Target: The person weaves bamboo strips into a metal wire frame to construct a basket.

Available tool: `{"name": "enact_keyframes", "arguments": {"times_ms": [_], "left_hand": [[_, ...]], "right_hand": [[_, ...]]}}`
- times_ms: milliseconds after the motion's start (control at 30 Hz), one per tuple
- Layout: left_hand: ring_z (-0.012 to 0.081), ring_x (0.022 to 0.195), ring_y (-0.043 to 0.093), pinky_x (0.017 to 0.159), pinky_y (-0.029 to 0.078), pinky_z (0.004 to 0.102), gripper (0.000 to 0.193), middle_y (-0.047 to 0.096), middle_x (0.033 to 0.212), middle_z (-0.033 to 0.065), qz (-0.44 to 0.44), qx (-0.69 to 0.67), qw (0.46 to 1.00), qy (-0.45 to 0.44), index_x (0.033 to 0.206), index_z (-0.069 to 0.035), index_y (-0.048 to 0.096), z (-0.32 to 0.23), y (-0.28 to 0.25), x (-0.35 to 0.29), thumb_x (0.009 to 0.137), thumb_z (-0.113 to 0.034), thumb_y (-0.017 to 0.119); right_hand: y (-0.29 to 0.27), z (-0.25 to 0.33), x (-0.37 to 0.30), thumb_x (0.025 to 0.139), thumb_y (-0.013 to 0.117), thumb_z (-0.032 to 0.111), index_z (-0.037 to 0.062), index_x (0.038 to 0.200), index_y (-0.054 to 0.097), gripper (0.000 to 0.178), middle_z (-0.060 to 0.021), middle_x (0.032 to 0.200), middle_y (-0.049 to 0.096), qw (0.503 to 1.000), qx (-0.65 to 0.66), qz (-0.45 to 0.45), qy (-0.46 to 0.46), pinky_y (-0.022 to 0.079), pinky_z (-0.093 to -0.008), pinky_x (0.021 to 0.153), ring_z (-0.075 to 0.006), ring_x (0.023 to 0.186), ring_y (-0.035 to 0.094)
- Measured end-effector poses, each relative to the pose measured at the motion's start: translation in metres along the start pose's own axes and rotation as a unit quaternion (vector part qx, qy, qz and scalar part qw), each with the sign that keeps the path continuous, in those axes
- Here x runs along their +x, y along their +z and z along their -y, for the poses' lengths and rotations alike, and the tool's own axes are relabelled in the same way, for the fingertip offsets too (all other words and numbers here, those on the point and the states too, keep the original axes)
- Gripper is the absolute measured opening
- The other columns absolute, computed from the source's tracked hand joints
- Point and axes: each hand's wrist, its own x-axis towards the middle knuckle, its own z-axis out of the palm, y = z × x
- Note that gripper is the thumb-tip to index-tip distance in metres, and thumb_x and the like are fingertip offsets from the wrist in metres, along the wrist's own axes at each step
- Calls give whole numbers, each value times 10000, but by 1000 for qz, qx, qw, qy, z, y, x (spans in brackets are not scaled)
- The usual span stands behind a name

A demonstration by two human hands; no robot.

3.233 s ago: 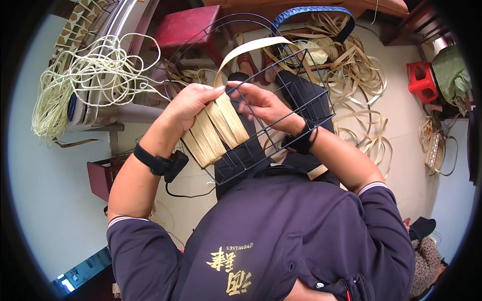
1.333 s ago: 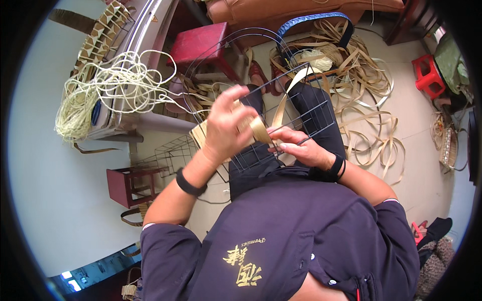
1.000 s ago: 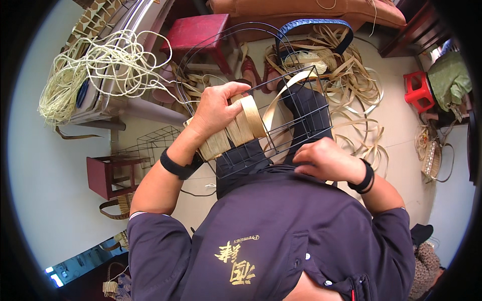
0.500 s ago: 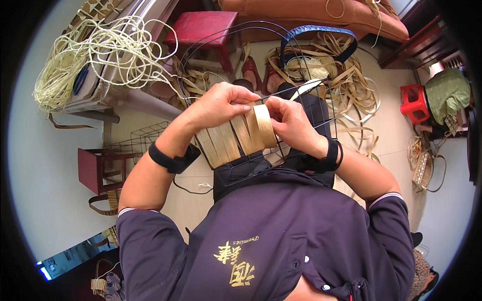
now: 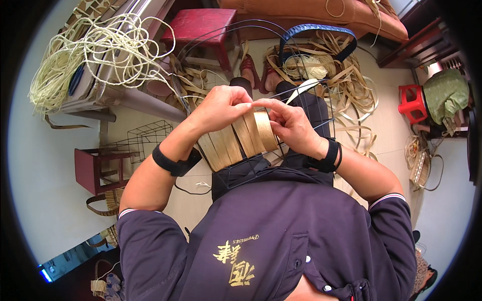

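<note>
A black wire basket frame (image 5: pixel 232 184) rests across my lap, its tall loop reaching away from me. Flat tan strips (image 5: pixel 221 146) wrap one side of it in neighbouring bands. My left hand (image 5: pixel 219 109) is closed at the upper edge of the bands, thumb and fingers pinching there. From the other side, my right hand (image 5: pixel 295 124) stretches its index finger to the left fingertips. Its thumb and curled fingers sit at the rightmost tan strip (image 5: pixel 264 131). The strip's end is hidden under the fingers. A pale strip (image 5: pixel 303 89) sticks up beyond my right hand.
Pale cord (image 5: pixel 108 55) lies tangled on a table at the left. Beyond the frame are a red stool (image 5: pixel 200 26), a blue braided handle (image 5: pixel 321 31) and heaped tan strips (image 5: pixel 362 98). Someone's red shoes (image 5: pixel 249 70) stand there. A red plastic stool (image 5: pixel 412 104) is at right.
My right index finger has straightened leftward to meet the left fingertips; before, it was bent at the strip. The left hand stays nearly in place.
</note>
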Motion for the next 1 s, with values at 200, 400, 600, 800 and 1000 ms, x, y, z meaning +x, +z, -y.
{"name": "enact_keyframes", "arguments": {"times_ms": [200,400,600,800,1000], "left_hand": [[54,647,550,587,457,263,142,635,690,12,-55,86,993,52,912,26,692,-5,5,-13,903,-106,643],[214,630,641,618,503,342,175,672,700,132,-63,53,996,31,874,6,706,-11,9,-11,879,-167,681],[57,631,526,585,460,263,150,627,668,22,-96,59,992,48,872,33,686,-7,6,-14,921,-108,684],[69,617,546,584,469,268,129,651,675,59,-96,70,989,83,895,29,705,-9,8,-20,916,-98,696],[130,610,614,597,496,296,112,678,697,121,-89,99,985,111,919,20,708,-10,11,-13,907,-90,692]], "right_hand": [[3,-1,-1,843,653,-50,146,1234,663,438,-10,599,526,1000,22,21,0,431,-272,540,-85,543,496],[-6,2,3,812,657,-41,87,1042,704,267,-45,693,583,993,-96,8,-74,470,-295,590,-169,591,577],[-23,34,29,727,698,32,64,866,685,143,-69,849,618,927,-296,8,-231,514,-381,702,-280,851,615],[-47,52,26,820,668,3,16,956,690,138,-107,810,601,946,-240,93,-199,498,-365,647,-293,735,626],[-48,57,30,845,664,94,6,953,710,147,-181,810,683,966,-190,121,-128,524,-395,644,-358,738,679]]}}
